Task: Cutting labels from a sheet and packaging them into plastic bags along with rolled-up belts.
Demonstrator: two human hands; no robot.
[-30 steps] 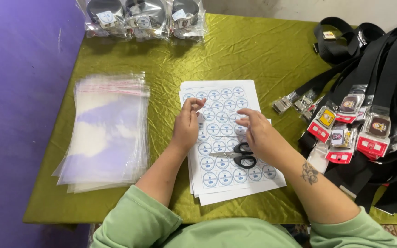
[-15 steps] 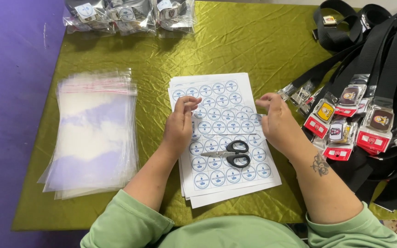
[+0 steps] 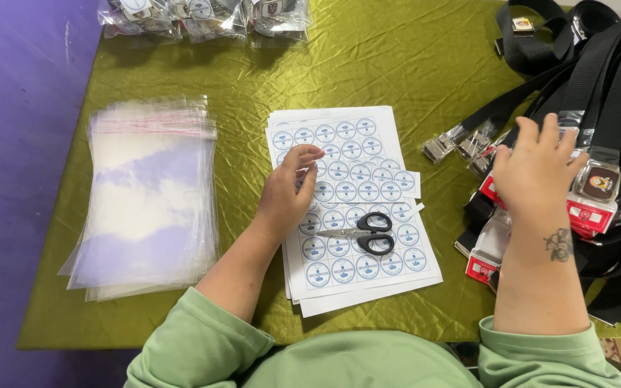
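Left edge of the tabletop, which is draped in olive-green cloth: a stack of clear resealable bags, flat and, as far as can be seen, all unfilled. At the far edge, top left to centre, lie filled clear bags, each with a dark coiled item and a tag inside; these appear to be the finished pieces, few beside the unfilled stack.

Centre: a small pile of sticker sheets printed with rows of round blue-and-white labels. The top sheet looks nearly full, though a small strip stands apart at its right edge, so little of it seems used. The left hand rests on the sheet's left half, fingers curled with thumb and forefinger pinched close at a label; whether one is lifted cannot be told. Black-handled scissors lie closed on the lower part of the sheet, just right of that hand and untouched.

Right: the right hand is spread, palm down, on a heap of black belts with metal buckles and red-and-white packaged tags. Its fingers press the heap without visibly closing on any one piece. The heap is large and loose, unbagged, so most of the work appears to remain.
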